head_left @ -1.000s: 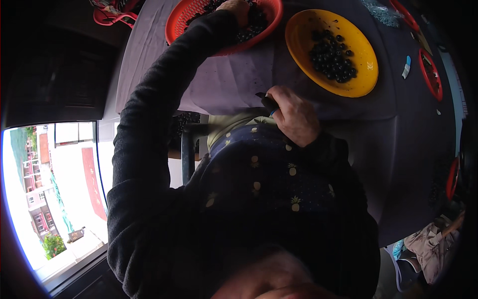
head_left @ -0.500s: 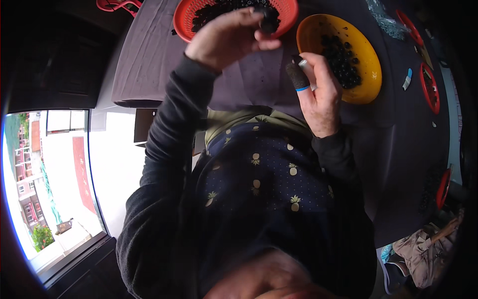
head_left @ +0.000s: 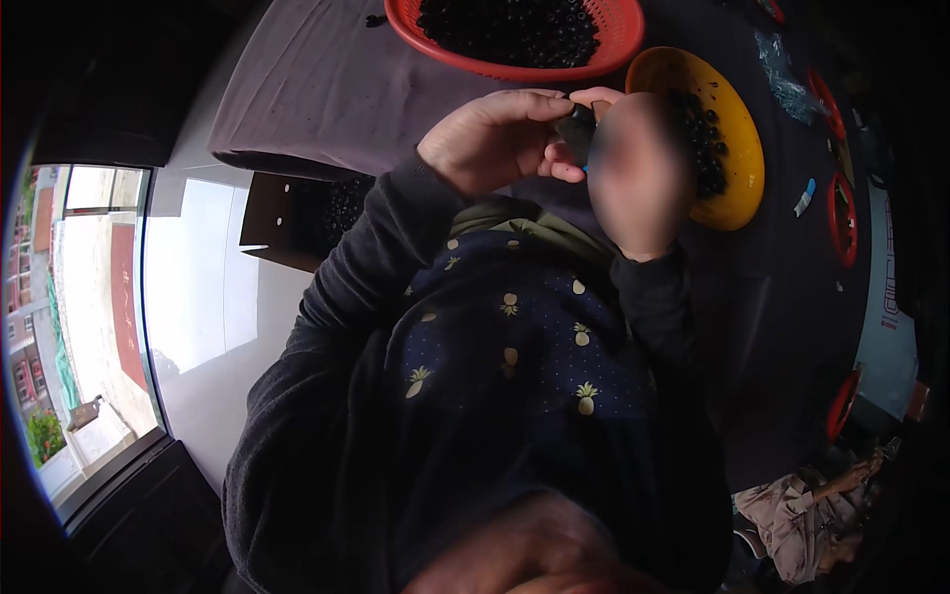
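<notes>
My left hand (head_left: 500, 144) pinches a small black rounded part (head_left: 577, 129) between thumb and fingers, just below the red basket. My right hand (head_left: 638, 183) meets it from the other side, fingers curled in against the part. Most of this hand is blurred, and what it holds is hidden. A bit of blue shows between the hands. Many small black ring-like pieces (head_left: 515, 30) lie in the red perforated basket (head_left: 515, 72). More black round pieces (head_left: 711, 148) sit in the yellow bowl (head_left: 744, 188), right behind my right hand.
A dark cloth (head_left: 307, 99) covers the table. An open cardboard box (head_left: 267, 220) of black pieces stands below its left edge. To the right lie a clear plastic bag (head_left: 787, 79), a blue-and-white strip (head_left: 805, 198) and several red-rimmed containers (head_left: 842, 220).
My left hand has come away from above the red basket, down and right, with the black part. Both hands now meet. The view has shifted, and the cardboard box shows more.
</notes>
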`<state>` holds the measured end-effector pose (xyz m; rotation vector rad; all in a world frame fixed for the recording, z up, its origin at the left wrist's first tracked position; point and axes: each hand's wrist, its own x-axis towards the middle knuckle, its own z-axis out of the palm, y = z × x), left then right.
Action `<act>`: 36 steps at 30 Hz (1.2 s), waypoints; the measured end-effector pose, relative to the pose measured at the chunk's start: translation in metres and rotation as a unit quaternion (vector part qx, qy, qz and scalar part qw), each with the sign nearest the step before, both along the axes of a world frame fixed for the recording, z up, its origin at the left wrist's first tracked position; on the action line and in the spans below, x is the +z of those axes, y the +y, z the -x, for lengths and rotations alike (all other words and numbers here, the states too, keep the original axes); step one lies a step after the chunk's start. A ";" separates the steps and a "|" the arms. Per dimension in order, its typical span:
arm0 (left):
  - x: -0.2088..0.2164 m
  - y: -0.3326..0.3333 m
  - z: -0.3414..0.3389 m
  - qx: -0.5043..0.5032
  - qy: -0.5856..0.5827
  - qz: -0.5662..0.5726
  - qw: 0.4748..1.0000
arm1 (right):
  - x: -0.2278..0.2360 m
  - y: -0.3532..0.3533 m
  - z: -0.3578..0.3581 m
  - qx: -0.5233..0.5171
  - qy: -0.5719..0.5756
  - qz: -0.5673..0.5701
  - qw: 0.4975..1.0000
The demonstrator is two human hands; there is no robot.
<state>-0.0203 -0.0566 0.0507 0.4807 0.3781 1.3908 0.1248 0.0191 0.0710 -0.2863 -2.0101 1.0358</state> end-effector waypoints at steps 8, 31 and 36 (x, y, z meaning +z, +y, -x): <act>-0.009 0.006 0.001 0.058 0.049 0.029 0.997 | -0.006 0.006 -0.002 -0.062 -0.050 -0.047 0.996; -0.027 0.011 -0.004 0.064 0.042 -0.044 0.996 | -0.011 0.007 -0.005 -0.183 -0.158 -0.211 0.947; -0.027 0.011 -0.004 0.061 0.034 -0.041 0.997 | -0.009 0.005 -0.006 -0.184 -0.154 -0.213 0.947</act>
